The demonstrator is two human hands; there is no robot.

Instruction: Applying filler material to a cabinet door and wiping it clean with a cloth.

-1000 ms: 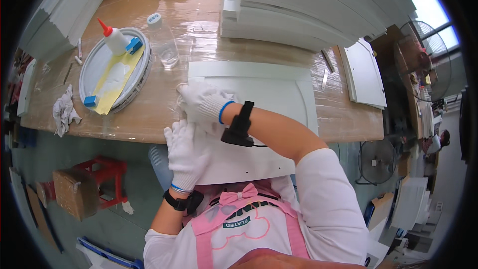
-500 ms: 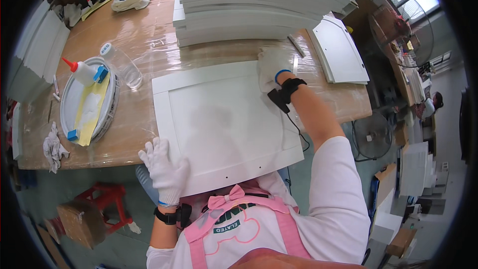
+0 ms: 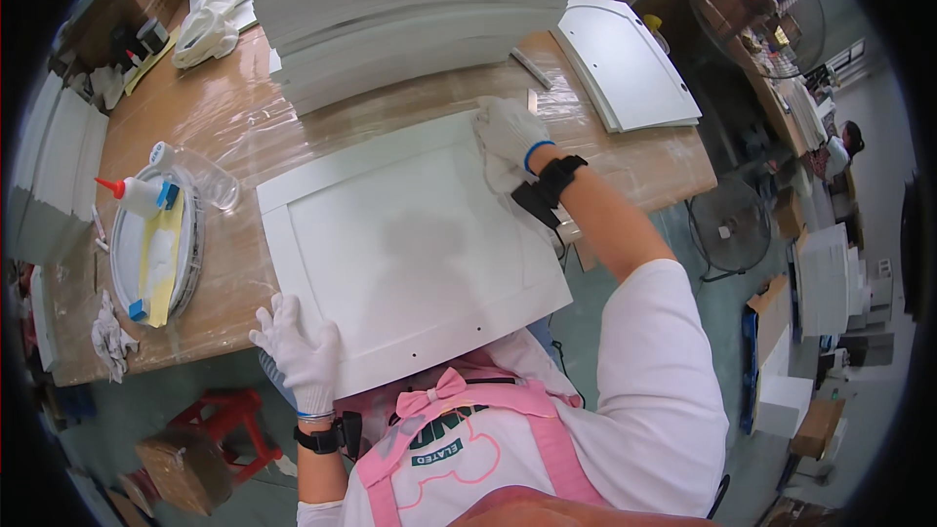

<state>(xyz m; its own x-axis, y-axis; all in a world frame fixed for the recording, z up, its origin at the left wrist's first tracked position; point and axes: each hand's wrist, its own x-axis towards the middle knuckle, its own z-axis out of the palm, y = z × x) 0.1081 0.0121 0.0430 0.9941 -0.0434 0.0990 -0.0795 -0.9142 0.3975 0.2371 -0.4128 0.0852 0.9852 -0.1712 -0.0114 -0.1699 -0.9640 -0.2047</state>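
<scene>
One desk (image 3: pixel 229 102) is overhung by the framed white panel (image 3: pixel 390 254), which could be tipped if its near edge were pressed. Its left side is touched by the left hand (image 3: pixel 303 356), fingers spread; at its far corner, the grip of the right hand (image 3: pixel 512 133) cannot be told.

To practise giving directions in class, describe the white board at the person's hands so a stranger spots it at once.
Find the brown table, then the tall white stack on it. On the near side lies the white board, partly jutting past the table's edge. Unlike the stack, it lies singly, the left hand and right hand at its borders.
</scene>
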